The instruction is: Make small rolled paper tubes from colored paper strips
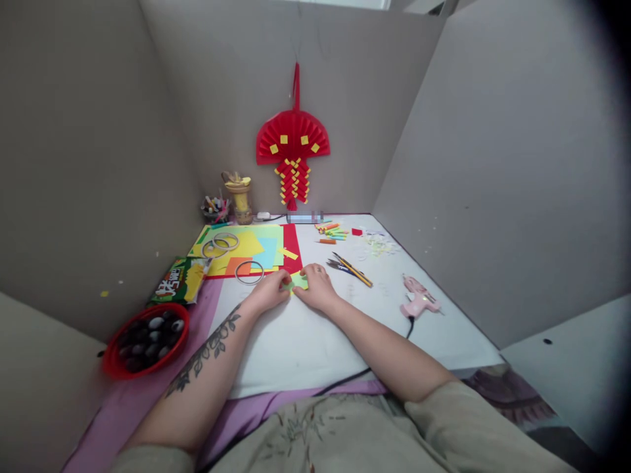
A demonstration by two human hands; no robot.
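A small piece of light green paper is held between both hands near the middle of the white work surface. My left hand pinches its left end, fingers curled. On the other end, my right hand has its thumb and fingers closed. Part of the paper is hidden under the fingers. Just left of my left hand lies a tape ring. Beyond the hands are stacked coloured paper sheets. To the right of my right hand rest scissors and a yellow pencil.
A pink glue gun with a black cord lies at right. Rolled paper strips and paper scraps are at the back. A red bowl of dark fruit and a snack packet stand at left. A red paper fan hangs on the wall.
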